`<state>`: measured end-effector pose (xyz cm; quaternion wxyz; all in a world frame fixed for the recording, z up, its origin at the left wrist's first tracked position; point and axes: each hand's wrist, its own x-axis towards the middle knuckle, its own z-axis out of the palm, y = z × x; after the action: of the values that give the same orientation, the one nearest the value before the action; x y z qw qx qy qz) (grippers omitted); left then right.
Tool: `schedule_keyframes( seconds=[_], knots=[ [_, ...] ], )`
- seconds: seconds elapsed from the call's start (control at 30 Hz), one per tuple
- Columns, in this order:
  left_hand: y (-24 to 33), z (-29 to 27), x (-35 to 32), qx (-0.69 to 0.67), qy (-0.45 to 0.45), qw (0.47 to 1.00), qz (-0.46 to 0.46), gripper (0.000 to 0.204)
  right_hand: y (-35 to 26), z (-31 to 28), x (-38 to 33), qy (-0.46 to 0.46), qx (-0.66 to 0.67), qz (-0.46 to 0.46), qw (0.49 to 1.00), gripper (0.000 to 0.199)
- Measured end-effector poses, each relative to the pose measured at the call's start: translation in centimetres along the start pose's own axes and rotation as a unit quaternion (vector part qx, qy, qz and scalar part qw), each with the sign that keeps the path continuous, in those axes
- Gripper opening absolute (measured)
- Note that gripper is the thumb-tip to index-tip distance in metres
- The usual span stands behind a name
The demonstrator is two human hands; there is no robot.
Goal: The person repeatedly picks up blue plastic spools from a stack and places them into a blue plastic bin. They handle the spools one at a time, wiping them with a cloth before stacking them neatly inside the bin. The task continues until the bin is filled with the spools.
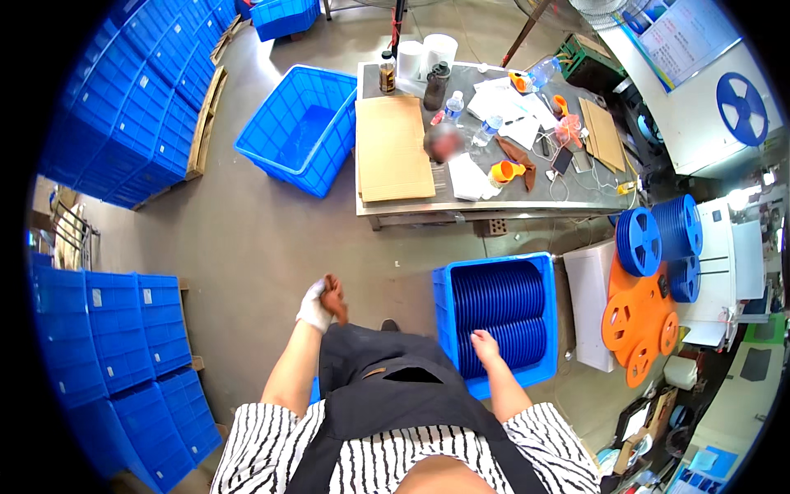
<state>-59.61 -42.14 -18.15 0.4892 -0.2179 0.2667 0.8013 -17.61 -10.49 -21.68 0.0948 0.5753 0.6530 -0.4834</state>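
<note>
My left hand [322, 305] is in a white glove with brown at the fingers. It hangs over the floor to the left of my dark apron, its fingers loosely bent and apart, with nothing seen in it. My bare right hand [485, 346] is above a blue crate [443, 309] at my front right, its fingers drawn together; I see nothing in them. Two rows of dark blue reels [498, 296] stand on edge and tightly packed in that crate. Whether the right hand touches the reels I cannot tell.
Ahead stands a workbench [411, 207] with cardboard, bottles, papers and orange tape dispensers. A large blue crate [296, 169] is on the floor beside it. Blue crates [115, 317] are stacked at the left. Blue reels [639, 241] and orange reels [625, 321] stand at the right.
</note>
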Motion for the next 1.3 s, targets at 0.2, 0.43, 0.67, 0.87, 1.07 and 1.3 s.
schedule_keyframes(
  seconds=[0.2,0.43,0.67,0.87,1.07,1.3],
  knots=[
    [5.0,12.5,15.3,-0.21,-0.131,0.968,-0.043,0.03,1.9,-1.3,1.9,-0.018,-0.007,0.074,0.997,0.027],
    [9.1,28.9,27.7,0.078,-0.067,0.99,0.093,0.032,-11.8,-0.4,18.1,-0.05,-0.028,0.056,0.997,0.037],
    [7.3,28.5,34.9,0.359,0.2,0.912,-0.009,0.064,-33.9,-1.9,35.8,0.032,-0.032,-0.175,0.984,0.041],
    [4.2,23.4,35.7,0.407,0.258,0.864,-0.148,0.051,-39.8,-3.0,47.9,0.125,-0.012,-0.079,0.989,0.071],
    [1.7,25.5,41.3,0.502,0.134,0.811,-0.268,0.051,-41.2,-1.2,48.5,-0.008,0.164,-0.051,0.985,0.065],
    [-3.8,30.6,51.0,0.507,-0.018,0.827,-0.242,0.094,-41.9,-2.8,43.8,-0.083,0.365,-0.095,0.923,0.043]
  ],
)
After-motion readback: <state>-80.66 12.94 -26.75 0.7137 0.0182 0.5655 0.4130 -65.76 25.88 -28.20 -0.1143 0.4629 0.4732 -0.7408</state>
